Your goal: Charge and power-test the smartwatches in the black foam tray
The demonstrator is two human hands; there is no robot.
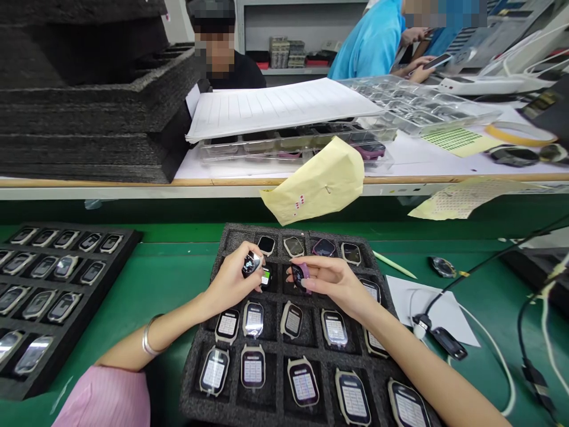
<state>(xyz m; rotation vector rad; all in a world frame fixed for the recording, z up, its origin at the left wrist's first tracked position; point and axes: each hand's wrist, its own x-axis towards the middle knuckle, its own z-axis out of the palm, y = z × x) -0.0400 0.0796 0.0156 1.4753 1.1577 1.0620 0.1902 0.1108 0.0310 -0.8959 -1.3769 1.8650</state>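
Note:
My left hand (237,270) is closed round a smartwatch (252,264) with a dark lit face, above the back left of a black foam tray (278,296). Just beside its fingertips, a watch with a green patch on its screen (265,276) sits in the tray. Between the thumb and fingers of my right hand (331,279) is a purple smartwatch (300,277), tilted on edge over the tray. Several strapless watches fill the compartments nearer me, most with white grids on their screens, such as a beige one (334,328). Darker screens show in the back row.
At left lies another foam tray (128,243) of watches. Right of the middle tray are a green pen (395,265), white paper (462,323), cables and a charger (448,343). A shelf edge (213,191) runs behind, with stacked foam (89,130) and papers. Two people are beyond.

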